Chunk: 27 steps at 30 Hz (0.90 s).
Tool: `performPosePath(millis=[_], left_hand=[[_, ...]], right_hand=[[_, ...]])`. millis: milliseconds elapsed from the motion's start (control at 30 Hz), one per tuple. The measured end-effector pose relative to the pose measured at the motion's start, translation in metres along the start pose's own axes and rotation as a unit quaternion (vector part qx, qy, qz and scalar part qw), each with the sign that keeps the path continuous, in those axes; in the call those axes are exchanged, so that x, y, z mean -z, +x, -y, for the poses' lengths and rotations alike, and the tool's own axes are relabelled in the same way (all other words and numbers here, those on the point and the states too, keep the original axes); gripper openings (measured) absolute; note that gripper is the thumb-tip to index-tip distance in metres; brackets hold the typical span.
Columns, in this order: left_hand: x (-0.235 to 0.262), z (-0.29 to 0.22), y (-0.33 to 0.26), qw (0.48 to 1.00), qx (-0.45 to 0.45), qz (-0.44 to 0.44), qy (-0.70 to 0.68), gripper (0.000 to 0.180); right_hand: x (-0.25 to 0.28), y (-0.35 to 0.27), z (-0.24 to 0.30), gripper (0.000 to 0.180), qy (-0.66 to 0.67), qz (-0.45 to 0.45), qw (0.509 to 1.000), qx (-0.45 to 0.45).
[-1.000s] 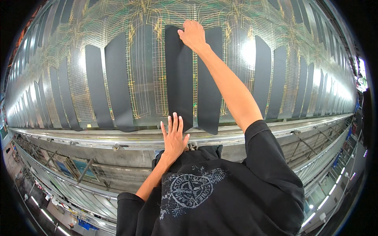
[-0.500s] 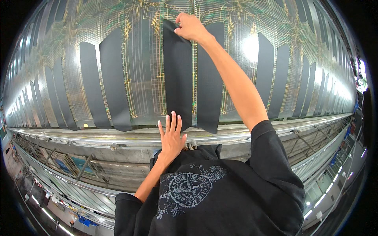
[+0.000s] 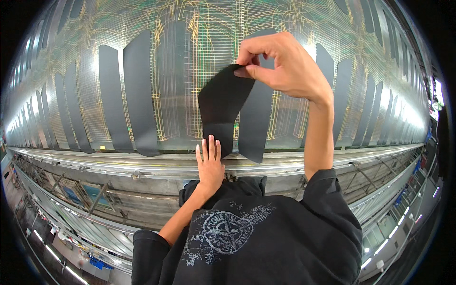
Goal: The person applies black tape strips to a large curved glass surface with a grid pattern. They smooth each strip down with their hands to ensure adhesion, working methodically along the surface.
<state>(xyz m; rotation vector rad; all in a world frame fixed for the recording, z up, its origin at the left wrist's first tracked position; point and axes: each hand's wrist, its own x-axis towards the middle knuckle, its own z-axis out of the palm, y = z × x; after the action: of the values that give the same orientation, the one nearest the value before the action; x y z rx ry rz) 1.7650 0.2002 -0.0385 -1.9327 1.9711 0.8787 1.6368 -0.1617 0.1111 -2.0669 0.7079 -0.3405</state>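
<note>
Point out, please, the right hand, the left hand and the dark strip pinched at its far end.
Right hand (image 3: 295, 70): head view, middle of the hand.
Left hand (image 3: 210, 169): head view, back of the hand.
Dark strip (image 3: 222, 104): head view, middle of its raised section.

Workshop, probably: long patterned table (image 3: 175, 107)

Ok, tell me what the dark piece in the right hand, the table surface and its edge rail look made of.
Dark piece: matte fabric or thin flexible sheet, perhaps; it bends where the right hand holds it up.
Table surface: glossy, possibly metal or a coated sheet; it mirrors bright light.
Edge rail: probably bare metal, from its silvery sheen and highlights.
</note>
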Motion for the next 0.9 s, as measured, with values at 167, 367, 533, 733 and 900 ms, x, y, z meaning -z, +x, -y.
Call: performPosePath(millis=[167,367,533,733,900], left_hand=[[-0.001,-0.003,0.001,0.998,-0.003,0.019,0.052,0.102],[-0.001,-0.002,0.002,0.997,-0.015,0.035,0.064,0.104],[0.0,-0.003,0.002,0.997,-0.01,0.052,0.059,0.104],[0.004,-0.005,0.004,0.996,-0.003,0.062,0.068,0.102],[0.004,-0.006,0.004,0.996,-0.005,0.06,0.067,0.101]], right_hand=[[-0.022,0.043,-0.099,0.026,-0.037,-0.107,0.986,-0.124],[-0.078,0.091,-0.19,0.024,-0.056,-0.083,0.967,-0.234],[-0.082,0.096,-0.193,0.017,-0.044,-0.082,0.962,-0.255],[-0.082,0.097,-0.195,0.016,-0.044,-0.092,0.966,-0.24],[-0.084,0.097,-0.198,0.017,-0.05,-0.103,0.968,-0.224]])
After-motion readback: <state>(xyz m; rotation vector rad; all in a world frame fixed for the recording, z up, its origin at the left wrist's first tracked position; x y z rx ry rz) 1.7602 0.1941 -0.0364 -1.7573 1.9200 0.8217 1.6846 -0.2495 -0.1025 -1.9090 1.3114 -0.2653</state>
